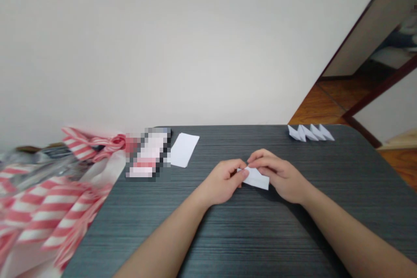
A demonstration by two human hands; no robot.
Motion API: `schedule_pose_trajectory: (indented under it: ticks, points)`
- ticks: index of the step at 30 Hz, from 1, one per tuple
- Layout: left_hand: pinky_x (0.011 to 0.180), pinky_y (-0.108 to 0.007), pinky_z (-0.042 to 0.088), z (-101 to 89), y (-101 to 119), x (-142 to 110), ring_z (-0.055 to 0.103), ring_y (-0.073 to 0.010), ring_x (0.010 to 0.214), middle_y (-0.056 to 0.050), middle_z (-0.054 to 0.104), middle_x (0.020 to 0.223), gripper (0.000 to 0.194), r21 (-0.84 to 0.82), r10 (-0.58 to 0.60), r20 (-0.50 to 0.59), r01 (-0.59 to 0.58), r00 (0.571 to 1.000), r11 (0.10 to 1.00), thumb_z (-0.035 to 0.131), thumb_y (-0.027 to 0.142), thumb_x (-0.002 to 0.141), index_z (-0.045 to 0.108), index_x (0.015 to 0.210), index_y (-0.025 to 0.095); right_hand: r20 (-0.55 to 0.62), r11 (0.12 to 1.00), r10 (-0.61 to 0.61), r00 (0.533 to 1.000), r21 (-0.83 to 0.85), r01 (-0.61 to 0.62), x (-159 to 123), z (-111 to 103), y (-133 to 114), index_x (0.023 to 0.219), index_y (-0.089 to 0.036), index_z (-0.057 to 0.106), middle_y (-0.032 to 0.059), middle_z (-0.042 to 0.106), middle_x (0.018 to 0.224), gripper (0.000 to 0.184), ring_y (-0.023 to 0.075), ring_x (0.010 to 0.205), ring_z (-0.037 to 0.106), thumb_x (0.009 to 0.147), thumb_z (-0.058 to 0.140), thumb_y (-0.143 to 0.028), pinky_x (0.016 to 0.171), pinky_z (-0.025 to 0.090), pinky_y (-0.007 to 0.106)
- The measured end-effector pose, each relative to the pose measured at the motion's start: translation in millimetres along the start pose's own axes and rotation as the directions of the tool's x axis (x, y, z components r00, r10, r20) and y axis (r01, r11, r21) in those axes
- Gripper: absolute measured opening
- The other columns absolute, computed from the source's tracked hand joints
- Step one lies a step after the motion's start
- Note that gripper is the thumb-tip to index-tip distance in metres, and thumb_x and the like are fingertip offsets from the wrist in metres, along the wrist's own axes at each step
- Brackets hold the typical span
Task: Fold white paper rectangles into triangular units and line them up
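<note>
A small piece of white paper (258,179), folded to a strip-like shape, is held a little above the dark table (228,234). My left hand (226,180) pinches its left end between thumb and fingers. At its upper edge, my right hand (282,176) has its fingers bent and closed on the paper near the left fingertips. The right thumb is mostly hidden behind the paper and fingers. Several folded white paper pieces with pointed tips (311,133) stand in a row at the table's back right.
A stack of white paper sheets (184,150) lies at the back left, beside a blurred-out phone-like object (148,154). Red-and-white striped bags (48,204) are heaped left of the table. The wall (208,43) rises behind its back edge; wooden floor (312,104) shows at right.
</note>
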State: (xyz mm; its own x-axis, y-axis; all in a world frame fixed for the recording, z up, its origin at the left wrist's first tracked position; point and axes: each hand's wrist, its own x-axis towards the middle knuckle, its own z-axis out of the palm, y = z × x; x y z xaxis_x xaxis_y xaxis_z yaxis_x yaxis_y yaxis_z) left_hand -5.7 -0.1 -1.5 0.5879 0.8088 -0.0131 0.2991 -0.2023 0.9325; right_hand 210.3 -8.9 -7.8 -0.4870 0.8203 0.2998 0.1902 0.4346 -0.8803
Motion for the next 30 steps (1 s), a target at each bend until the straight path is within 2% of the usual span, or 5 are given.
schedule_pose_trajectory:
  ticks: [11,15,20,25,30]
  points:
    - [0.07,-0.026,0.042,1.5,6.5,0.1,0.056,-0.0153,0.076,-0.003,0.066,0.088,0.017,0.084,0.142,-0.013,-0.14,0.99,0.987,0.053,0.024,0.091,0.069,0.094,0.018,-0.021,0.999,0.033,0.999,-0.005,-0.033,2.9,-0.5,-6.8,0.083,-0.021,0.061,0.0063,0.061,0.1,0.013,0.0192,0.091,0.058,0.094,0.053,-0.02,0.083,0.048,0.034]
    - [0.065,-0.024,0.041,0.2,3.4,1.0,0.055,-0.0138,0.068,-0.002,0.062,0.075,0.023,-0.002,0.048,-0.006,-0.048,0.999,0.999,0.049,0.029,0.094,0.068,0.087,0.016,-0.02,0.989,0.141,0.99,-0.043,-0.142,1.6,-1.2,-4.3,0.086,-0.021,0.061,0.0026,0.061,0.082,0.015,0.0158,0.074,0.057,0.095,0.049,-0.02,0.07,0.046,0.028]
    - [0.059,-0.023,0.039,-2.0,0.6,-0.4,0.051,-0.0128,0.059,0.0,0.057,0.062,0.041,-0.124,-0.042,0.025,0.045,0.999,0.991,0.039,0.04,0.099,0.068,0.09,0.014,0.037,0.978,0.172,0.984,-0.128,-0.166,1.8,0.3,-4.1,0.092,-0.021,0.066,0.0034,0.068,0.088,0.015,0.0169,0.082,0.061,0.095,0.051,-0.019,0.075,0.045,0.028]
    - [0.054,-0.021,0.032,0.4,2.8,-0.5,0.045,-0.0098,0.058,0.002,0.053,0.063,0.024,-0.088,-0.04,0.038,0.044,0.998,0.995,0.056,0.034,0.09,0.068,0.084,0.014,-0.007,0.963,0.23,0.973,-0.145,-0.229,1.2,5.4,-1.1,0.092,-0.021,0.063,0.0002,0.064,0.077,0.005,0.015,0.069,0.058,0.09,0.058,-0.022,0.063,0.042,0.026]
    - [0.051,-0.02,0.035,4.6,-1.5,1.7,0.049,-0.0094,0.053,0.002,0.055,0.064,0.024,-0.16,-0.146,-0.025,0.14,0.989,0.977,0.054,0.036,0.091,0.066,0.087,0.015,-0.064,0.954,0.295,0.953,-0.03,-0.297,-1.2,6.8,2.9,0.105,-0.021,0.056,-0.0013,0.06,0.073,0.014,0.0138,0.063,0.053,0.092,0.056,-0.027,0.057,0.04,0.025]
